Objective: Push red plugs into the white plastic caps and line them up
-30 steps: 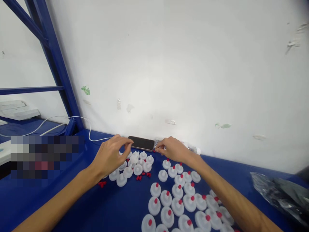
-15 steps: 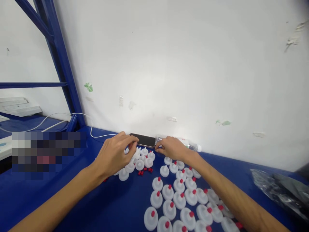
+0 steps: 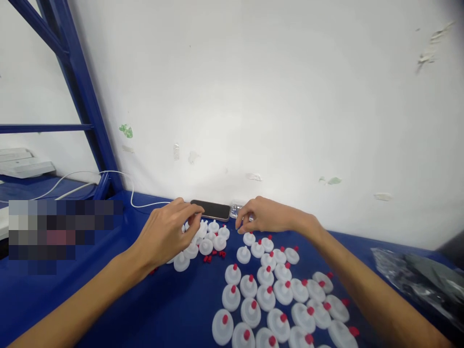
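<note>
My left hand (image 3: 168, 232) hovers over a cluster of white translucent discs with nozzles (image 3: 206, 246), its thumb and forefinger pinched together. Whatever lies between those fingertips is too small or hidden to make out. Loose red caps (image 3: 207, 259) lie just in front of that cluster. My right hand (image 3: 261, 215) is near the wall, fingers bent down and drawn together above the far discs; I cannot make out anything in them. One disc without a cap (image 3: 243, 254) lies below it. Many discs with red caps (image 3: 251, 311) stand in loose rows in front of me.
A phone (image 3: 212, 210) lies against the wall with a white cable (image 3: 145, 206) beside it. A clear plastic bottle (image 3: 235, 210) is partly hidden behind my right hand. Black plastic bags (image 3: 416, 280) lie at the right. A blue metal frame (image 3: 83, 87) rises at the left.
My right hand has shifted slightly to the right and its wrist has risen, with its fingers now pointing down. The left hand keeps its pinch. The whole view has shifted a little.
</note>
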Demonstrator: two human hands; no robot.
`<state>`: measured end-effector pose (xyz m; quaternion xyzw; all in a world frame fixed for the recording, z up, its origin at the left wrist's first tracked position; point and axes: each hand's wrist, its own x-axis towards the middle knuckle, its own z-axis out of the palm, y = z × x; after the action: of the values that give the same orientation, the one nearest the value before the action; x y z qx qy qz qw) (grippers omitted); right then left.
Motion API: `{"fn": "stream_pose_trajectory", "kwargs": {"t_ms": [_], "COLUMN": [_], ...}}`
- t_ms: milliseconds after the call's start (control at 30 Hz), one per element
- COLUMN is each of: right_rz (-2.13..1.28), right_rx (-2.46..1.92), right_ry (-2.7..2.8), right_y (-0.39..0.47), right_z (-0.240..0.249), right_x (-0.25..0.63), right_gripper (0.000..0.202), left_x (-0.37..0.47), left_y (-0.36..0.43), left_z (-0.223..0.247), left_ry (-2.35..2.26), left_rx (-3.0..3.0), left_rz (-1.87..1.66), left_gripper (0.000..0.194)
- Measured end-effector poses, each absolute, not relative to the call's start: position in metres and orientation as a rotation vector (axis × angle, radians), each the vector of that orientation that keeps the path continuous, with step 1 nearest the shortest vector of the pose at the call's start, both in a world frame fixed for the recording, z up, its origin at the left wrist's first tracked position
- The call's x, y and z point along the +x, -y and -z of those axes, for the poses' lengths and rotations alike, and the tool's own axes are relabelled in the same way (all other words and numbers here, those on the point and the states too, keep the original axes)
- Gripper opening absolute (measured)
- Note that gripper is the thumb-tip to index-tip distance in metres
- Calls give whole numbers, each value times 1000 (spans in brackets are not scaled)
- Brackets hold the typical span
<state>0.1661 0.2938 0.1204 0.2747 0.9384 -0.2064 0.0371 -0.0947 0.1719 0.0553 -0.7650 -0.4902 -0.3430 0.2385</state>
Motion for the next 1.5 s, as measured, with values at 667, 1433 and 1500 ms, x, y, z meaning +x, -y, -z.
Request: {"fn": "stream_pose_trajectory", "kwargs": {"t_ms": [667,1433,1500], "right_rz": [1159,167,182], "right_rx": [622,746,755], "right_ry": [-3082,-2990,-2979], "right_y": [-261,-296,-299], "right_z": [-133,-73,-72], "right_x": [151,146,145], "right_gripper": [23,19,19], "left_x": [-60,-75,-74], "left_y": [-154,-165,-165], "left_z": [-43,-48,-48], "left_ry": [1365,1347,1345], "left_rx": [-2277,-2057,-2064], "left_rz": [868,873,868], "left_gripper": [19,24,24]}}
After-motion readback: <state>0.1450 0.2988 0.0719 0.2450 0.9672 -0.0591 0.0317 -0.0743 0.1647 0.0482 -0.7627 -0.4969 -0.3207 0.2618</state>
